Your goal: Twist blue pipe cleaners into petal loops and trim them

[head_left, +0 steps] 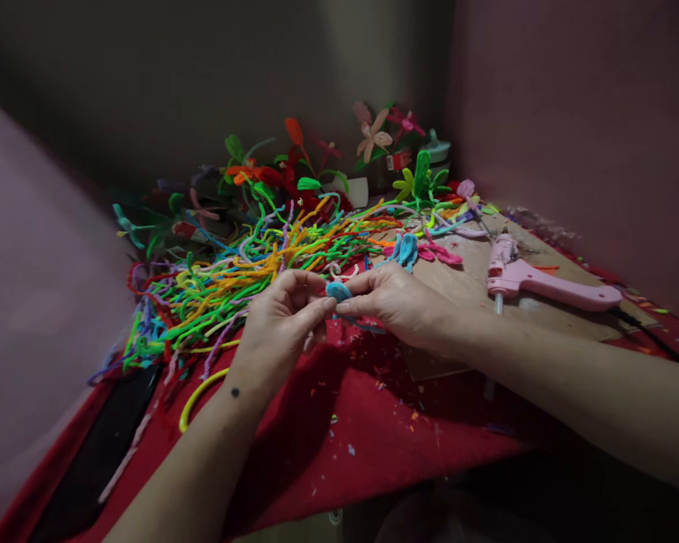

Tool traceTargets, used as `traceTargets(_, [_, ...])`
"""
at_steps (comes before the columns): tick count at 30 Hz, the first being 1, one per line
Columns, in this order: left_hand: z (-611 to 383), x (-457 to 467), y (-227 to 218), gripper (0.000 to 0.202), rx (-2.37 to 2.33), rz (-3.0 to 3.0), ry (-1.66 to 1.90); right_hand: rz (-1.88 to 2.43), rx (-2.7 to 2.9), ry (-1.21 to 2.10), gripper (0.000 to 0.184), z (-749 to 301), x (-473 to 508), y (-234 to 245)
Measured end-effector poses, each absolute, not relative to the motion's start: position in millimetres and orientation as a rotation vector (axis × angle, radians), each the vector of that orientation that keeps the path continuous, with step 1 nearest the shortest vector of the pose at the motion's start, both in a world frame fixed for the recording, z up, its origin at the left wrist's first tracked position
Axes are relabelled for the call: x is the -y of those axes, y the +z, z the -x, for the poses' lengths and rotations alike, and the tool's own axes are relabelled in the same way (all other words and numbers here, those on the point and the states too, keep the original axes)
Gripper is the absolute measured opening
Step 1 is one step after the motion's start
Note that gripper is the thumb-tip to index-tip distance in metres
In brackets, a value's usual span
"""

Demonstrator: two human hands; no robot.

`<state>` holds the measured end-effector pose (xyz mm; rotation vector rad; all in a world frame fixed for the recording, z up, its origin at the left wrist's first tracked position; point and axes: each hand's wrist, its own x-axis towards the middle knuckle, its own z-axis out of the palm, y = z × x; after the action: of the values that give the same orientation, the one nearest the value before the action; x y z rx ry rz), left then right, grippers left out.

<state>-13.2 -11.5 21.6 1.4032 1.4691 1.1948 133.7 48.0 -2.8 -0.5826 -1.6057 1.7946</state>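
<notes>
Between my two hands is a small blue loop of pipe cleaner (pixel 338 291), held above the front of the table. My left hand (pixel 280 313) pinches it from the left with thumb and fingers. From the other side, my right hand (pixel 393 302) grips it between thumb and forefinger. A thin blue tail of it shows beneath my right fingers. Just behind my hands lie a bundle of blue pipe-cleaner petals (pixel 407 251) and a pink looped piece (pixel 441 253).
A large heap of colourful pipe cleaners (pixel 271 260) covers the left and back. Pipe-cleaner flowers (pixel 373 139) stand against the wall. At right a pink glue gun (pixel 548 279) rests on a board (pixel 447 283). A black flat object (pixel 105 445) lies on the red cloth (pixel 373 452), among scraps.
</notes>
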Motion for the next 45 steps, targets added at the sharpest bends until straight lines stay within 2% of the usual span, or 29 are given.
traceTargets(2, [11.6, 12.8, 24.1, 0.021, -1.451, -1.437, 1.177, 0.627, 1.67, 1.745, 0.016, -134.0, -48.9, -4.2])
traceTargets(8, [9.3, 16.6, 28.0, 0.008, -1.565, -1.569, 1.113, 0.694, 1.798, 1.668, 0.023, -134.6, -47.5, -4.2])
traceTargets(14, [13.5, 18.6, 25.4, 0.009, -1.803, -2.016, 1.022, 0.712, 1.793, 1.689, 0.019, -135.2, -46.6, -2.3])
traceTargets(18, [17.2, 17.7, 25.7, 0.009, -1.783, -2.191, 0.904, 0.756, 1.798, 1.686, 0.013, -136.0, -46.6, -0.7])
traceTargets(25, [22.2, 16.5, 23.8, 0.013, -1.928, -2.453, 0.866, 0.814, 1.861, 1.762, 0.022, -133.5, -45.0, -1.0])
traceTargets(29, [19.0, 16.6, 26.6, 0.01, -1.876, -2.188, 0.994, 0.807, 1.91, 1.667, 0.017, -134.1, -45.5, -1.7])
traceTargets(35, [22.4, 11.9, 31.7, 0.015, -1.458, -1.48, 1.024, 0.786, 1.956, 1.586, 0.018, -138.0, -47.2, 4.0])
traceTargets(42, [15.3, 12.0, 27.4, 0.012, -1.635, -1.57, 1.143, 0.691, 1.889, 1.68, 0.018, -137.4, -47.0, 3.0])
traceTargets(45, [18.6, 11.5, 29.2, 0.01, -1.632, -1.542, 1.033, 0.755, 1.869, 1.66, 0.016, -136.6, -46.0, 4.7])
